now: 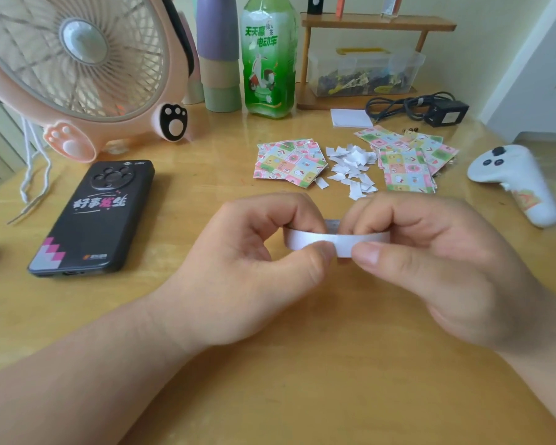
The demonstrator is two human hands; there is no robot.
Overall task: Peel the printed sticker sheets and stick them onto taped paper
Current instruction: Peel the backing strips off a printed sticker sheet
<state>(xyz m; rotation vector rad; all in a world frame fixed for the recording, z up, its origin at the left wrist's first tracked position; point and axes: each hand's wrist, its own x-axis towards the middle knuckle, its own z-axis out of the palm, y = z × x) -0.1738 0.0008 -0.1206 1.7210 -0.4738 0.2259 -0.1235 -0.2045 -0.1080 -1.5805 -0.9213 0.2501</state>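
Observation:
Above the middle of the wooden table, my left hand and my right hand both pinch one white sheet, seen from its blank back and bent slightly. The two thumbs meet at its lower edge. One pile of colourful printed sticker sheets lies behind the hands. A second pile of printed sheets lies to the right. White backing scraps are heaped between the piles. A small stack of white paper sits further back.
A black phone lies at the left and a pink fan stands behind it. A green bottle, stacked cups, a wooden shelf with a clear box, a black charger and a white controller stand around.

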